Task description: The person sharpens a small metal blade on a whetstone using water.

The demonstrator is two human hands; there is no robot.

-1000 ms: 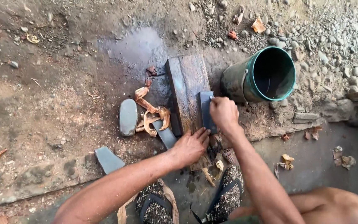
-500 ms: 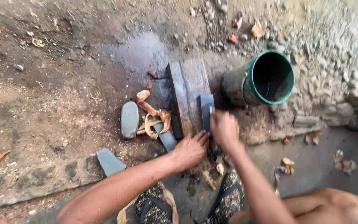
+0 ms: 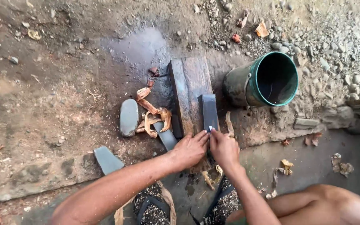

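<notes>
Nearest the camera, both forearms run up from the bottom edge, where the elbows are cut off, and two sandalled feet [image 3: 180, 208] show only partly beneath them. The left hand [image 3: 190, 149] lies knuckles-up with its fingers together, the tips pressing down at the near end of a dark rectangular sharpening stone [image 3: 210, 112]. The right hand [image 3: 223, 148] is just beside it, fingers bunched, the fingertips pinched on a small pale object [image 3: 209, 128] at that same near end of the stone. The object is mostly covered by the fingertips, so what it is cannot be told. The palms and whatever lies under them are hidden.

The stone rests on one wet wooden block [image 3: 188, 93], which stretches away beyond the fingertips. Just left of the left hand's knuckles lies a second flat grey stone [image 3: 165, 136], partly under curled orange-brown peel scraps [image 3: 151, 114]. Left of those sits a third, rounded grey stone [image 3: 128, 117], and nearer, beside the left forearm, a fourth flat grey piece [image 3: 106, 159]. So four stones in all.

Beyond and to the right of the right hand, one green bucket [image 3: 267, 81] leans on its side, mouth towards the camera, its inside too dark to make out. Farthest, past the block, is a wet patch [image 3: 140, 46] on the dirt ground.
</notes>
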